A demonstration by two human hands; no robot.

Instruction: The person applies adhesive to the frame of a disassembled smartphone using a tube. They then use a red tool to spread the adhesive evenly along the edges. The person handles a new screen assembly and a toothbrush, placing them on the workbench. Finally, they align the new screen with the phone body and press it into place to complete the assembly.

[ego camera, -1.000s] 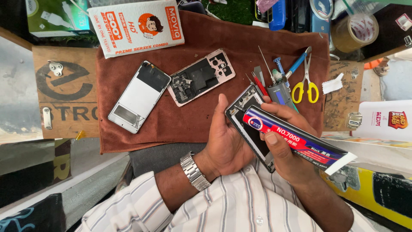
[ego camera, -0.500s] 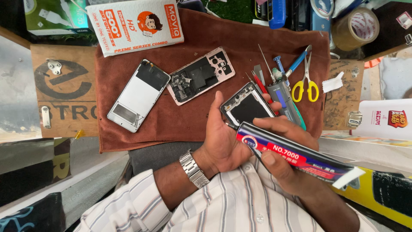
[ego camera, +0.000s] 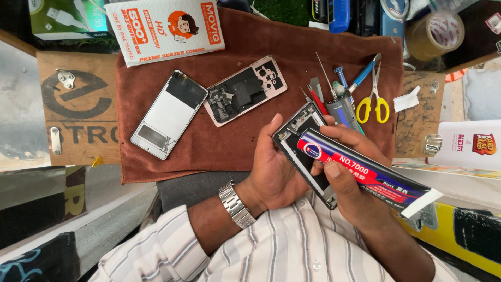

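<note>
Cloth: brown towel (ego camera: 219,151) spread over the bench in the head view, beyond the fingertips of both hands.
Left hand (ego camera: 274,172): cupped under a dark phone frame (ego camera: 302,125), fingers curled up around its left edge, thumb side against the underside; the frame lies across the palm, tilted, its far corner past the fingertips.
Right hand (ego camera: 349,183): fingers wrapped tight round a red and blue glue tube (ego camera: 365,175); thumb pressed on top of the tube near its nozzle end, which lies over the frame.
Tube tail: the flat white end sticks out to the right, behind the right-hand knuckles.
Wrist: metal watch (ego camera: 236,204) on the left arm, striped sleeve below it.
Beyond the left fingertips: pink phone body (ego camera: 245,90) lying open on the towel, and a silver back panel (ego camera: 168,114) further left.
Beyond the right fingertips: yellow-handled scissors (ego camera: 373,99) and small screwdrivers (ego camera: 339,83), close to the frame's far corner.
Far edge: printed white box (ego camera: 167,28) on the towel's corner.
</note>
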